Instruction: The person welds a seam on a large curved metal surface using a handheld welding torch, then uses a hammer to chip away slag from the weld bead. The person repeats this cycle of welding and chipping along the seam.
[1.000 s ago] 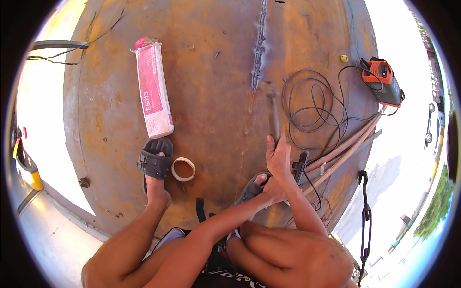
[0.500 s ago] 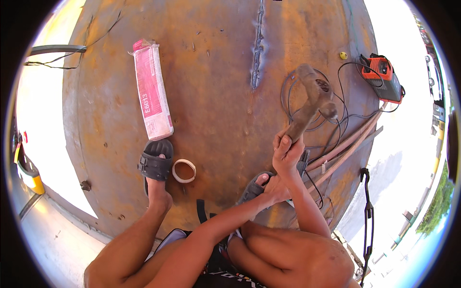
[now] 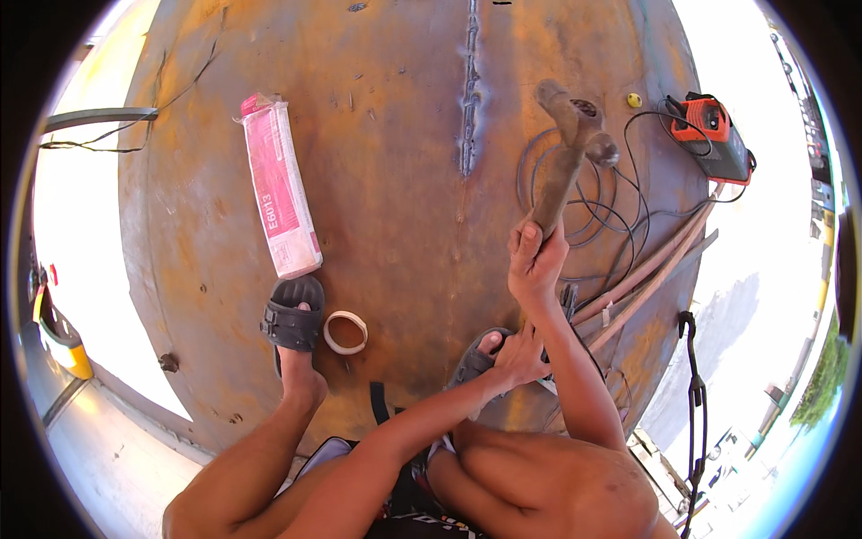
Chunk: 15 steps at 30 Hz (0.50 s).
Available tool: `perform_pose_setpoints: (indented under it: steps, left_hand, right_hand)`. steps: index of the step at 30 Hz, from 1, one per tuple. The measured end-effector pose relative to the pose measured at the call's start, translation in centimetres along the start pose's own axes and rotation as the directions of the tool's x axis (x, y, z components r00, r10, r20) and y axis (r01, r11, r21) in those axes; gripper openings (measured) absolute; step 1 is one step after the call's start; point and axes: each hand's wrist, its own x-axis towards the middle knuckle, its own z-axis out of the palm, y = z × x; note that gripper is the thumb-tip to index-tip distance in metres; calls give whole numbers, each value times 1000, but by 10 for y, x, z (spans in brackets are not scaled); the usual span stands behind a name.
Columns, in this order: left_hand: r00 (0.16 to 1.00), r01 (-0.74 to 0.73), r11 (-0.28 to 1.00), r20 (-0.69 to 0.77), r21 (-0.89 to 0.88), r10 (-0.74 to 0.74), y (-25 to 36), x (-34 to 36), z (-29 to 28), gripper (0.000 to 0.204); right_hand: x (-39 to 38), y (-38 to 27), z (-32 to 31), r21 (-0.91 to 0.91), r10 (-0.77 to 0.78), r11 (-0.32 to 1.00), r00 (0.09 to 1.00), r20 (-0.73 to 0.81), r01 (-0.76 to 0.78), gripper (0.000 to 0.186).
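Note:
My right hand (image 3: 536,260) grips the brown handle of a hammer (image 3: 561,184), raised over the rusty steel plate (image 3: 386,225) with its head pointing away from me. Below it my left hand (image 3: 521,357) reaches across beside my right sandal (image 3: 474,359). Its fingers are curled, and what they hold is hidden. Beyond the hammer's left side, a rough weld bead (image 3: 469,99) runs away along the plate.
A pink and white box (image 3: 280,189) lies beyond my left sandal (image 3: 294,314), near a pale ring (image 3: 346,332). Coiled cable (image 3: 530,180) lies near an orange-black welding machine (image 3: 714,135). Long bars (image 3: 646,278) and a hanging chain (image 3: 693,395) are at the right.
The hammer and my right hand have risen slightly farther from me. The view has shifted a little, and my left hand stays near my right foot.

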Motion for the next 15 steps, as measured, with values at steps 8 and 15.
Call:
perform_pose_setpoints:
  steps: [8, 15]
  left_hand:
    - [998, 65, 998, 14, -18, -64, 6, -7, -16, 125]
    - [995, 16, 1000, -96, -4, -16, 1, -7, -11, 126]
  right_hand:
    - [41, -29, 3, 84, 305, 948, 952, 22, -306, 50]
    - [66, -23, 14, 58, -178, 981, 976, -124, 186, 51]
